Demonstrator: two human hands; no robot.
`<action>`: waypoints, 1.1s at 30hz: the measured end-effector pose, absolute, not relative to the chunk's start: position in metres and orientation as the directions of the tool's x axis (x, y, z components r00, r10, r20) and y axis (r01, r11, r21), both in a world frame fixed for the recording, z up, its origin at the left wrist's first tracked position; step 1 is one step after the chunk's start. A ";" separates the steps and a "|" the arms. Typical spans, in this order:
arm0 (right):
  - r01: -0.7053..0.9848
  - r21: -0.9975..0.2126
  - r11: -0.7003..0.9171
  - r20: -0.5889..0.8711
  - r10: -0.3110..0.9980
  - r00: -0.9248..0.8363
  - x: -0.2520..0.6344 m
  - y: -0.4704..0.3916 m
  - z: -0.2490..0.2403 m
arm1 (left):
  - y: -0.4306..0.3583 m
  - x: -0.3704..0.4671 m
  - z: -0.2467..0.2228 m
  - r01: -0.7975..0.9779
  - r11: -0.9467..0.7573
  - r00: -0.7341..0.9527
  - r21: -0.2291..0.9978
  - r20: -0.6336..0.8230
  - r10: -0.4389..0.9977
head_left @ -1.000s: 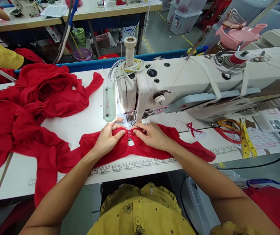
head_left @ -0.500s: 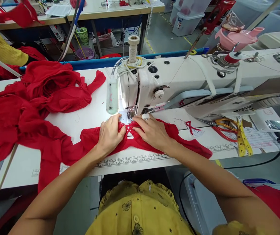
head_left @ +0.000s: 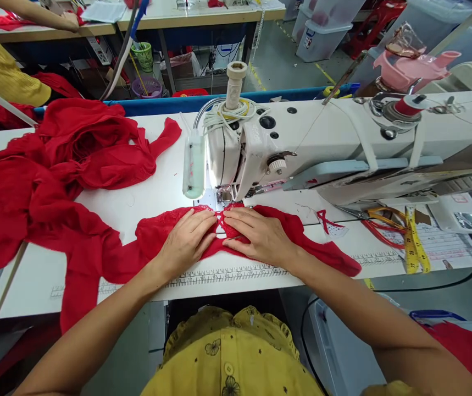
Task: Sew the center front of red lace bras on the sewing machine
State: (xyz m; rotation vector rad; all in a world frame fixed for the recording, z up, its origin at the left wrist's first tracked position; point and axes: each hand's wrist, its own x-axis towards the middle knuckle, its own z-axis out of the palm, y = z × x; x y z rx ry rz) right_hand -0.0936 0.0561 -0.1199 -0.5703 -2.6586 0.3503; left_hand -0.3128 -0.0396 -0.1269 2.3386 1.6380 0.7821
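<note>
A red lace bra (head_left: 157, 234) with crossed straps at its middle lies on the sewing machine's white bed, just in front of the presser foot (head_left: 224, 194). My left hand (head_left: 187, 237) rests on the left cup, its fingers stretched out flat and reaching to the crossed straps. On the right cup lies my right hand (head_left: 260, 235), fingers extended leftward and thumb a little apart, a ring on one finger. Both hands press the cloth from above. The lace edge between them touches the foot area; the needle itself is too small to make out.
A large heap of red fabric (head_left: 83, 148) joins the bra on the left. The white sewing machine (head_left: 310, 129) fills the back right. Scissors (head_left: 384, 214), a yellow tape measure (head_left: 412, 242) and paper lie on the right. Another person's arm (head_left: 50, 15) shows at upper left.
Both hands have slid back slightly towards me from the presser foot, and their fingers now lie flatter on the bra. The co-worker's hand has come into view at upper left.
</note>
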 end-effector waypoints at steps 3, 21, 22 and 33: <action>0.351 -0.339 0.873 0.311 0.456 -0.834 -0.092 0.057 -0.118 | -0.040 -0.315 -0.125 0.816 -0.348 0.232 0.462 0.291 0.928; 0.382 -0.301 0.874 0.293 0.466 -0.835 -0.091 0.058 -0.118 | -0.036 -0.315 -0.121 0.841 -0.343 0.259 0.418 0.245 0.934; 0.381 -0.293 0.877 0.297 0.462 -0.835 -0.091 0.058 -0.118 | -0.036 -0.315 -0.121 0.843 -0.344 0.260 0.414 0.247 0.933; 0.382 -0.274 0.882 0.295 0.456 -0.840 -0.091 0.058 -0.118 | -0.036 -0.314 -0.120 0.843 -0.347 0.256 0.411 0.260 0.931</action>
